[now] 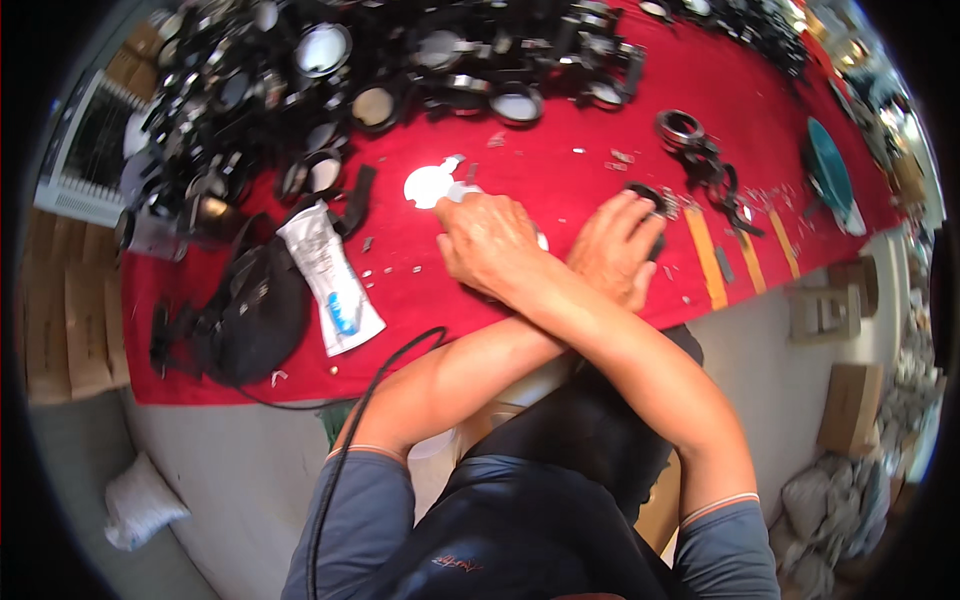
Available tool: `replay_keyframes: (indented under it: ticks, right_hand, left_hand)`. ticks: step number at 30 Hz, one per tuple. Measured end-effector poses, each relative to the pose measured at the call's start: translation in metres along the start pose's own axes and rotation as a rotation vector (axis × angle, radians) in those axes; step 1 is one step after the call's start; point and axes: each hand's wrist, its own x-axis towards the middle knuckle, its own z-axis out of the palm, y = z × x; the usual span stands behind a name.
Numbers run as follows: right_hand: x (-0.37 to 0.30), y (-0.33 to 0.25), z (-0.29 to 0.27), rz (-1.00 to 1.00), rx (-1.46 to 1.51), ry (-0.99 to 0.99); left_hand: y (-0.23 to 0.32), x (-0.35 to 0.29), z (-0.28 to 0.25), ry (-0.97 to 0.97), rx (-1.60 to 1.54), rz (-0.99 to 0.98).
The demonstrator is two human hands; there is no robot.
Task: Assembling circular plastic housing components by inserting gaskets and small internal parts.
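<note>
My forearms cross, the right one above the left. My left hand [612, 250] is therefore on the right side, with its fingers stretched out over a black round object [648, 197] that looks like a watch and is partly covered. To the left, my right hand [490, 240] is closed, its fingers curled down beside a bright white disc [428, 188] on the red cloth. A smaller pale piece [462, 193] lies right at its fingertips. What these fingers hold, if anything, is hidden. A bit of something white shows at the right hand's edge.
Many dark wristwatches [440, 50] are heaped along the far side of the red-covered table [420, 290]. At left lie a black bag [260, 315] and a clear packet [335, 285]. A cable crosses my left arm. At right are yellow strips [706, 260], a watch [682, 128] and a teal dish [828, 165].
</note>
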Motion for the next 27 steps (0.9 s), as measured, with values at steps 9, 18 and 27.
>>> replay_keyframes:
  ticks: [9,18,27]
  right_hand:
    - [-0.051,0.022,-0.086,0.439,0.507,0.371]
    - [-0.189,0.082,-0.115,0.865,1.031,0.503]
    - [-0.222,0.077,-0.101,0.947,0.872,0.564]
  left_hand:
    - [-0.011,-0.008,-0.004,0.053,0.04,-0.007]
    - [-0.01,0.007,-0.002,-0.038,0.136,-0.137]
    - [-0.005,0.008,-0.024,-0.054,0.072,-0.163]
